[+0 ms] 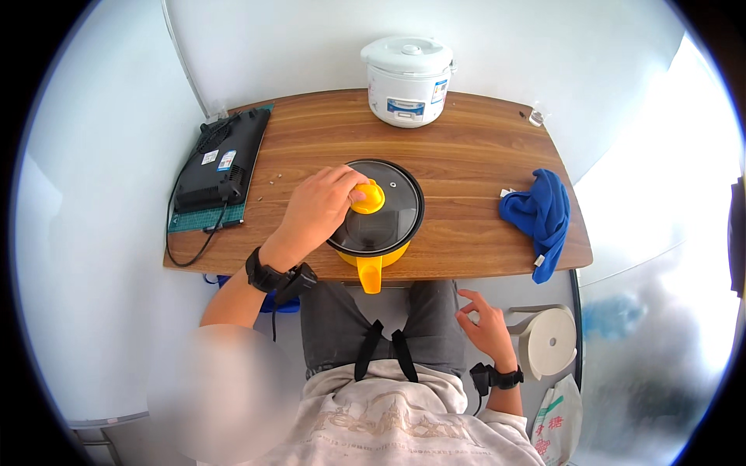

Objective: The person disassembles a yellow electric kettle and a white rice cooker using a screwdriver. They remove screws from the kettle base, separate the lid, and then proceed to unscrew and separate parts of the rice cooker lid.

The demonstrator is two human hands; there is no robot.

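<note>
A yellow pot [398,255] stands near the front edge of the table, its yellow handle [371,276] pointing toward me over the edge. A dark glass lid [381,233] with a black rim lies on top. My left hand [322,203] is closed around the lid's yellow knob [370,197]. Below the table's front edge, beside my thigh, my right hand [487,330] hangs with its fingers loosely bent and apart, holding nothing. Both wrists wear black bands with a small device.
A white rice cooker [409,81] stands at the back of the wooden table [311,140]. A black flat appliance [221,163] with a cord rests on a green mat [198,221] at left. A blue cloth [540,213] hangs over the right edge, above a beige stool [550,342].
</note>
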